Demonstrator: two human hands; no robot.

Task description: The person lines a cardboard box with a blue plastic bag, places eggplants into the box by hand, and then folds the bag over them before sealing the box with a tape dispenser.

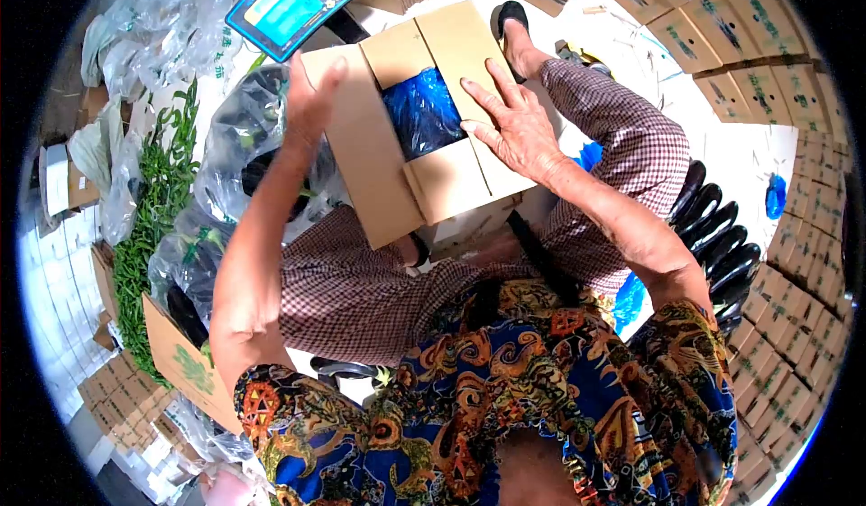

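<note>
A cardboard box (446, 181) stands between my knees with its flaps partly folded inward. Through the gap in the middle shows blue plastic film (422, 109) over dark contents I cannot make out. My right hand (519, 127) lies flat on the right flap, fingers spread. At the outer edge of the left flap is my left hand (311, 100), slightly blurred, with thumb and fingers apart; whether it touches the flap is hard to tell. Just beyond it sits a blue weighing scale (293, 8).
Green peppers (162, 208) lie in a long heap at left, beside clear plastic bags (239, 136). Eggplants (726, 244) are lined up at right. Stacked cartons (767, 23) wall the right side. An open carton flap (189, 362) stands near my left elbow.
</note>
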